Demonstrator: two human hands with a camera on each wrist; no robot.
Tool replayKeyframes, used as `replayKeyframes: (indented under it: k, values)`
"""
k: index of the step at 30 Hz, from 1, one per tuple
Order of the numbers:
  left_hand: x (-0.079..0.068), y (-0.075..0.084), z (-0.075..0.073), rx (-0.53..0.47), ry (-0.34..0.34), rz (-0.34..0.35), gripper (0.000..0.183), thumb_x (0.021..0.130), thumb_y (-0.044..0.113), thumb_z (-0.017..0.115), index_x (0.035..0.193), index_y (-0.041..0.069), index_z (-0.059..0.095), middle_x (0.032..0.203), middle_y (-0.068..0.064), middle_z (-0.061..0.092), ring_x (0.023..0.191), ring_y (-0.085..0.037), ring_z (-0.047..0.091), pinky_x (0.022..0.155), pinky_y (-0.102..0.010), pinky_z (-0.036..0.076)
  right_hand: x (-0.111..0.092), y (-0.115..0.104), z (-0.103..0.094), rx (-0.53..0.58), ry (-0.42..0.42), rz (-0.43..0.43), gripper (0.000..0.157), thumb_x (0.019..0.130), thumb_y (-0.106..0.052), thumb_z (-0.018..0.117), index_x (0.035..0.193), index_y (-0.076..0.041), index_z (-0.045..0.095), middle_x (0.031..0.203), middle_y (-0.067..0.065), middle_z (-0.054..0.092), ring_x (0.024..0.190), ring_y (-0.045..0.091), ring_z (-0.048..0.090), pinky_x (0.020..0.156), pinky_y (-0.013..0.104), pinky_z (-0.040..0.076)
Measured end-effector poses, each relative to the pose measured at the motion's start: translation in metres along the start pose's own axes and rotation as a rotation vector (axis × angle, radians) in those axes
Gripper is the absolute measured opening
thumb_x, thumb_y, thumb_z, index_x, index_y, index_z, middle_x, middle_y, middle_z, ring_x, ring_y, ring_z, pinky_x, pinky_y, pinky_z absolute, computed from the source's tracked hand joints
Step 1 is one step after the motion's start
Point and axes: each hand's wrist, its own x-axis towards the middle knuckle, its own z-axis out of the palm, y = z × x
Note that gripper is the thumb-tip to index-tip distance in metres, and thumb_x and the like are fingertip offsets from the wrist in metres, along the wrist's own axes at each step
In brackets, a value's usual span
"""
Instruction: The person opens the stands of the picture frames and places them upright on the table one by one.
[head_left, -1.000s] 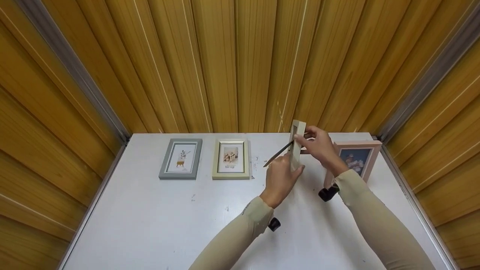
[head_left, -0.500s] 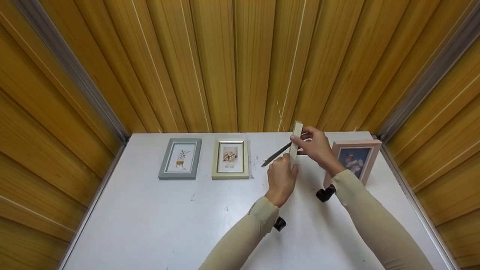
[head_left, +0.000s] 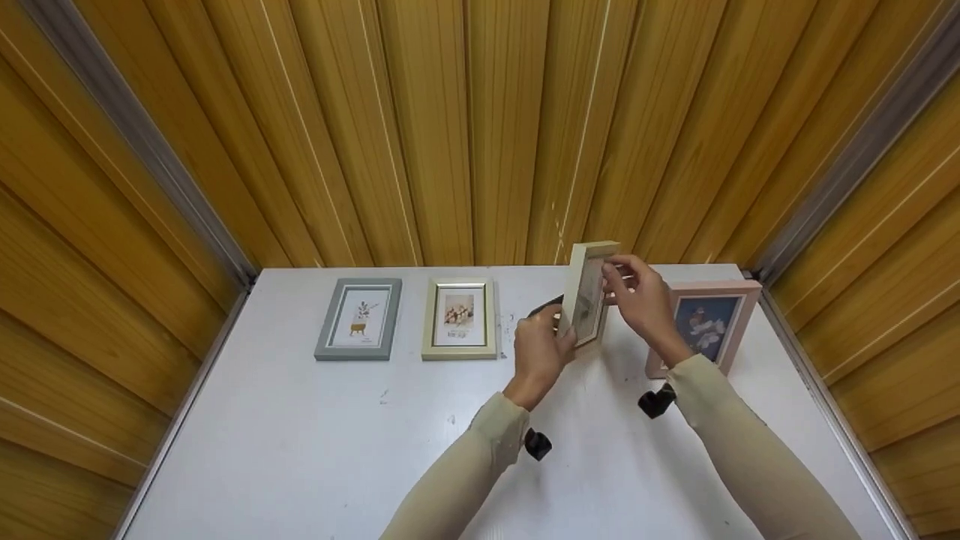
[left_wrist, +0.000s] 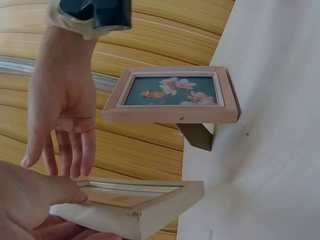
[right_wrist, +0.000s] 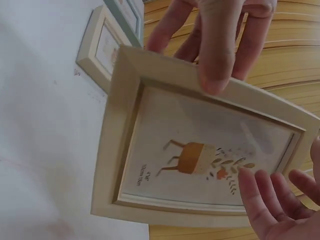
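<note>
My left hand grips a cream photo frame by its lower left side, with the thumb on the front rim in the right wrist view. The frame is held upright over the table, its glass turned to the right. Behind it, a dark support leg partly shows. The print bears a plant in an orange-and-cream pot. My right hand is beside the frame's right edge, its fingers loosely bent and gripping nothing. Whether its fingertips touch the glass, I cannot tell.
A pink frame with a flower picture stands on its rear leg at the right. A grey-blue frame and a pale yellow frame are at the left of the white table. Wood-patterned panels rise behind.
The cream frame has turned from edge-on so that its glass faces right. My right hand has let go of its edge. My left hand has shifted slightly left.
</note>
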Motion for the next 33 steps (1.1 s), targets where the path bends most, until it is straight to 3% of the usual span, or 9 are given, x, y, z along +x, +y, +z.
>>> replayKeyframes:
  k: [5, 8, 11, 17, 24, 30, 33]
  values:
    - [0.002, -0.015, -0.015, -0.184, -0.069, -0.057, 0.026, 0.089, 0.003, 0.075, 0.115, -0.001, 0.075, 0.092, -0.011, 0.078, 0.074, -0.012, 0.074, 0.061, -0.017, 0.056, -0.01, 0.019, 0.004, -0.167, 0.069, -0.074, 0.043, 0.105, -0.02, 0.061, 0.143, -0.002, 0.054, 0.128, 0.022, 0.06, 0.115, 0.037, 0.062, 0.09, 0.046, 0.056]
    - [0.003, -0.025, -0.021, -0.232, -0.092, -0.07, 0.027, 0.088, 0.003, 0.077, 0.114, -0.001, 0.075, 0.091, -0.01, 0.078, 0.074, -0.013, 0.074, 0.064, -0.02, 0.057, -0.017, 0.033, 0.004, -0.177, 0.005, -0.015, 0.053, 0.107, -0.021, 0.056, 0.155, -0.003, 0.039, 0.142, 0.027, 0.051, 0.128, 0.043, 0.054, 0.102, 0.055, 0.048]
    - [0.002, -0.035, -0.026, -0.254, -0.117, -0.062, 0.027, 0.087, 0.003, 0.077, 0.114, -0.001, 0.076, 0.093, -0.01, 0.078, 0.077, -0.013, 0.074, 0.067, -0.021, 0.058, -0.023, 0.045, 0.003, -0.127, -0.08, 0.076, 0.058, 0.11, -0.024, 0.05, 0.16, -0.002, 0.029, 0.148, 0.031, 0.048, 0.132, 0.045, 0.052, 0.105, 0.056, 0.046]
    - [-0.002, -0.054, -0.029, -0.313, -0.16, -0.069, 0.031, 0.087, 0.0, 0.077, 0.118, -0.001, 0.074, 0.103, -0.01, 0.078, 0.086, -0.014, 0.074, 0.074, -0.023, 0.058, -0.031, 0.059, 0.002, 0.059, -0.18, 0.209, 0.052, 0.109, -0.018, 0.051, 0.155, 0.001, 0.038, 0.136, 0.031, 0.058, 0.123, 0.04, 0.06, 0.096, 0.047, 0.054]
    - [-0.007, -0.067, -0.027, -0.342, -0.182, -0.119, 0.033, 0.087, 0.0, 0.077, 0.119, -0.002, 0.074, 0.1, -0.012, 0.078, 0.084, -0.015, 0.074, 0.073, -0.025, 0.059, -0.039, 0.066, 0.004, 0.024, -0.153, 0.198, 0.038, 0.105, -0.011, 0.058, 0.141, 0.002, 0.053, 0.12, 0.027, 0.066, 0.109, 0.034, 0.068, 0.084, 0.041, 0.06]
    - [-0.008, -0.071, -0.024, -0.353, -0.181, -0.108, 0.032, 0.086, -0.001, 0.077, 0.119, -0.002, 0.074, 0.1, -0.012, 0.078, 0.084, -0.015, 0.074, 0.073, -0.025, 0.059, -0.042, 0.069, 0.004, 0.006, -0.128, 0.177, 0.037, 0.104, -0.01, 0.06, 0.138, 0.004, 0.054, 0.117, 0.029, 0.066, 0.107, 0.039, 0.067, 0.076, 0.03, 0.06]
    - [-0.009, -0.072, -0.022, -0.348, -0.183, -0.108, 0.033, 0.087, -0.001, 0.077, 0.119, -0.001, 0.073, 0.102, -0.012, 0.078, 0.087, -0.015, 0.074, 0.076, -0.025, 0.059, -0.043, 0.07, 0.005, 0.012, -0.125, 0.178, 0.038, 0.104, -0.009, 0.06, 0.138, 0.005, 0.053, 0.117, 0.029, 0.066, 0.108, 0.04, 0.067, 0.078, 0.032, 0.06]
